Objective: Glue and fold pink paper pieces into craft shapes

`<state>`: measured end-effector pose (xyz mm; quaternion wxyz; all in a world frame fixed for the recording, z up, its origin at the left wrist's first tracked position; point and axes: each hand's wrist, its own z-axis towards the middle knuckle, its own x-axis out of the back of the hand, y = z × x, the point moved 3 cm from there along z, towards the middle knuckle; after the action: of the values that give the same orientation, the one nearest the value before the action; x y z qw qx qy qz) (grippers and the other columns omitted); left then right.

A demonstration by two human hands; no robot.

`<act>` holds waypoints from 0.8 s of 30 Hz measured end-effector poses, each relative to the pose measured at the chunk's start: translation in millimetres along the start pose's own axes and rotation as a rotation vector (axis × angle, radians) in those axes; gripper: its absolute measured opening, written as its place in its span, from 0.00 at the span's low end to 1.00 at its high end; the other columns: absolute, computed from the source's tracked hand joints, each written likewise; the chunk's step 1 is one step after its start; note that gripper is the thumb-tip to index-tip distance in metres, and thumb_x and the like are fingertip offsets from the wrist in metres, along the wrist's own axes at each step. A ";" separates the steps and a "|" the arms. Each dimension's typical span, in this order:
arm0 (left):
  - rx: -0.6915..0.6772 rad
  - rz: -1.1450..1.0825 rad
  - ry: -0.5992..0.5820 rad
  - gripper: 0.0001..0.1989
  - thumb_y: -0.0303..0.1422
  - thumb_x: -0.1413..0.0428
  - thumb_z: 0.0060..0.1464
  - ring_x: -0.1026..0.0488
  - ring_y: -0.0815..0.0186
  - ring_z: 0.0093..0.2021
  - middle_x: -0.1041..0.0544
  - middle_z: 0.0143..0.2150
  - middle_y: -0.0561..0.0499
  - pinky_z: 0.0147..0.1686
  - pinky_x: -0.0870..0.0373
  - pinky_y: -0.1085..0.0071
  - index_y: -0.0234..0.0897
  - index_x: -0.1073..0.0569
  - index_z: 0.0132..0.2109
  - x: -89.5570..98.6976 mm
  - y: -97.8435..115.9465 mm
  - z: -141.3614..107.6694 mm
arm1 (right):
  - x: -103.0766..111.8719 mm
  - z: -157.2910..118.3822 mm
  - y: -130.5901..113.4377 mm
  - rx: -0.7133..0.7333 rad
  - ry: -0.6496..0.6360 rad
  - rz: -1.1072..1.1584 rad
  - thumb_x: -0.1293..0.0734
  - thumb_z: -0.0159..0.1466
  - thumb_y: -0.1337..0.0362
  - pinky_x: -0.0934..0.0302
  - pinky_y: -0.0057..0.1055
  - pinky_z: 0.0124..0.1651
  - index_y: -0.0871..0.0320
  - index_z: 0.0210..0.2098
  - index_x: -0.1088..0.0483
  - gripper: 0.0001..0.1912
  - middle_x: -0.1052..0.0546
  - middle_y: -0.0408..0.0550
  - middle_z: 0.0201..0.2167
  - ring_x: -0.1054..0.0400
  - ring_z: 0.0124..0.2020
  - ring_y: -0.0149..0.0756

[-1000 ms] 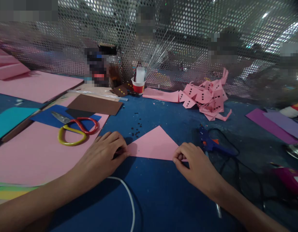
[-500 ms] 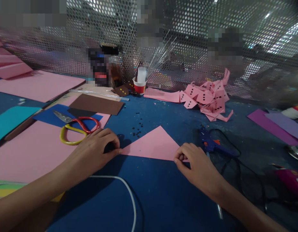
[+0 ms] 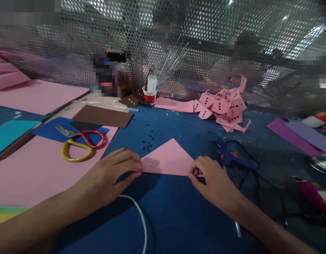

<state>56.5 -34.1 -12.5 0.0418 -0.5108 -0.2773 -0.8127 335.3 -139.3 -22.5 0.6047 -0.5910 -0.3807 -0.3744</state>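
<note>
A pink sheet of paper (image 3: 169, 157), shaped as a triangle with its point facing away from me, lies on the blue table. At its left corner my left hand (image 3: 120, 173) is closed, thumb and fingertips on the paper and covering that corner. My right hand (image 3: 209, 178) pinches the right corner between thumb and curled fingers. Small black paper bits (image 3: 148, 143) are scattered just beyond the left edge of the triangle. Scissors (image 3: 83, 141) with one red and one yellow handle loop rest on coloured paper, beyond my left hand.
Right of the triangle lies a blue glue gun (image 3: 231, 158) with its black cord. Pink cutouts with black marks (image 3: 223, 106) are heaped at the back. A red-and-white cup (image 3: 149, 96) stands by the perforated metal panel (image 3: 205, 46). A white cable (image 3: 142, 215) curves in front.
My left hand has slid right along the triangle's lower edge, now covering more of its left corner. My right hand stays at the right corner. The view has shifted slightly.
</note>
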 end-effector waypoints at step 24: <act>-0.150 0.155 -0.031 0.09 0.26 0.51 0.68 0.28 0.63 0.38 0.24 0.37 0.50 0.41 0.33 0.65 0.38 0.28 0.40 -25.4 4.8 13.5 | 2.5 -4.1 -2.8 0.476 0.070 -0.459 0.38 0.74 0.68 0.54 0.39 0.42 0.57 0.38 0.28 0.09 0.24 0.45 0.35 0.35 0.37 0.39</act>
<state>81.1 -37.0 -27.8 0.0617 -0.5448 -0.1758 -0.8176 333.9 -143.5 -19.1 0.6381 -0.3188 -0.5598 -0.4216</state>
